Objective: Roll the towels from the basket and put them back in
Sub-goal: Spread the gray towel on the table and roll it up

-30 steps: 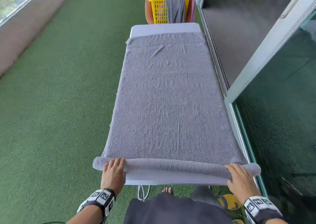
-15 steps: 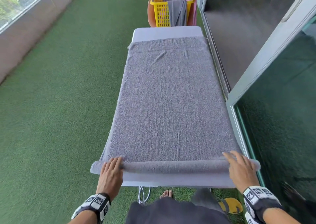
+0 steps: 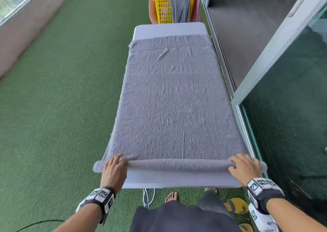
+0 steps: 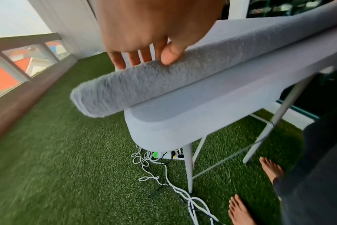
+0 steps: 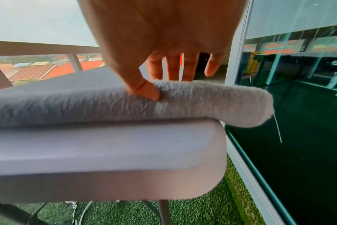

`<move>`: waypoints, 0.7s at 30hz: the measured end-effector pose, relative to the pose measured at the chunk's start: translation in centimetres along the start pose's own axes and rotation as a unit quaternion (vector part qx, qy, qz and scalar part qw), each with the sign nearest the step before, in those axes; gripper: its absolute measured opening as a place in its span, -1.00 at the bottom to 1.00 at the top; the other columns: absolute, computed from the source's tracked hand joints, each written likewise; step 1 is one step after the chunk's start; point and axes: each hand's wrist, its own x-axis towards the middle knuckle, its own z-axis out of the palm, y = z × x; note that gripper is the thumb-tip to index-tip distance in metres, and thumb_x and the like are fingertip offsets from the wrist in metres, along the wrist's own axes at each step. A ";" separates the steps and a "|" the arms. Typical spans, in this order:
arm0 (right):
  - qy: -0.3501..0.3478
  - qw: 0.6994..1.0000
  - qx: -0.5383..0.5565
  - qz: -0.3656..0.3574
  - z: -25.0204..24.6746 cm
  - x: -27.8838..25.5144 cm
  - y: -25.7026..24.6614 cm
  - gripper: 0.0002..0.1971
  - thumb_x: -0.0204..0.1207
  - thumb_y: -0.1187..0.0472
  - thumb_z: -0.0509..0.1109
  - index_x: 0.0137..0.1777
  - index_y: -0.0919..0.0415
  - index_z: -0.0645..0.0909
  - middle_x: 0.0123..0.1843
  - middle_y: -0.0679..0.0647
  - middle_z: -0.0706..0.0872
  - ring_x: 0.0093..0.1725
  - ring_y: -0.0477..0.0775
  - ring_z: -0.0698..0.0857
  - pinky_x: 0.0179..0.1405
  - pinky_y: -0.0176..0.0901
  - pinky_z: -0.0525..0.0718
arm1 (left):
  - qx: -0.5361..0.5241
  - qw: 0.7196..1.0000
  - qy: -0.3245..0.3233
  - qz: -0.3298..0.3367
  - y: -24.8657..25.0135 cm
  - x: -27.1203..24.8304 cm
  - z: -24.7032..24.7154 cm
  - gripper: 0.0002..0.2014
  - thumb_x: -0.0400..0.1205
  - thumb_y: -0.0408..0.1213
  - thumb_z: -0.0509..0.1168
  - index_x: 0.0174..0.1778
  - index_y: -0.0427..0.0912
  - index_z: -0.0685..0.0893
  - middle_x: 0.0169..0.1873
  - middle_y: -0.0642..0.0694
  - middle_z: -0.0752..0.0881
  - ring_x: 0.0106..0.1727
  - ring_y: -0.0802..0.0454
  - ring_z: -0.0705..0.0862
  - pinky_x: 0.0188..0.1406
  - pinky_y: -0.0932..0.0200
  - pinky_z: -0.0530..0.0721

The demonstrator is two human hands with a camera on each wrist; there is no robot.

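Observation:
A grey towel (image 3: 173,99) lies flat along the white table (image 3: 169,29). Its near end is wound into a thin roll (image 3: 177,165) that sticks out past both table sides. My left hand (image 3: 115,168) holds the roll's left end, fingers over the top and thumb on the near side (image 4: 152,60). At the right end my right hand (image 3: 243,166) holds it the same way, thumb pressed into the pile (image 5: 164,82). Beyond the far end of the table stands a yellow basket (image 3: 161,7) with another grey towel (image 3: 179,7) draped over its rim.
A glass sliding door and its frame (image 3: 283,108) run close along the table's right side. Green turf (image 3: 53,108) stretches to the left. White cables and a power strip (image 4: 164,156) lie under the table by my bare feet. Yellow sandals (image 3: 235,205) sit at right.
The roll has moved a little further up the table under both hands and grown tighter. More bare table shows at the near edge.

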 end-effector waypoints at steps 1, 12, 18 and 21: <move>0.024 0.999 0.025 0.000 0.2 0.1 0.1 -0.77 0.49 0.16 0.35 0.13 -0.02 0.64 0.11 -0.09 0.66 0.10 0.01 0.58 0.27 0.03 0.47 | -0.005 1.000 0.002 -0.003 -0.1 0.2 0.3 -0.67 0.51 -0.50 0.34 0.18 -0.18 0.71 0.19 -0.18 0.72 0.17 -0.14 0.69 0.19 -0.19 0.65; -0.005 0.998 0.055 0.004 3.0 -3.5 0.7 -0.63 0.40 0.25 0.46 0.24 0.17 0.69 0.21 0.05 0.73 0.23 0.14 0.64 0.30 0.15 0.52 | -0.025 0.999 -0.033 0.002 1.4 -2.6 0.4 -0.66 0.27 -0.42 0.60 -0.05 -0.17 0.78 -0.13 -0.08 0.81 -0.08 -0.06 0.75 0.10 -0.10 0.64; -0.043 0.999 0.027 0.017 0.7 -0.8 0.0 -0.78 0.47 0.15 0.30 0.04 0.05 0.72 -0.01 -0.03 0.71 -0.01 0.07 0.63 0.02 0.00 0.48 | -0.046 0.994 -0.085 -0.048 1.5 0.9 -1.3 -0.87 0.55 -0.29 0.38 -0.05 -0.03 0.78 -0.13 0.00 0.78 -0.19 0.05 0.64 -0.03 0.09 0.51; 0.002 0.997 0.068 0.021 0.2 0.2 -0.3 -0.74 0.46 0.33 0.40 0.12 0.11 0.68 0.04 0.07 0.65 -0.13 0.08 0.58 -0.05 0.00 0.57 | -0.083 0.990 -0.078 -0.081 1.6 2.3 -1.3 -0.74 0.54 -0.45 0.33 0.13 -0.14 0.69 0.01 -0.11 0.67 -0.22 0.04 0.58 -0.23 0.19 0.55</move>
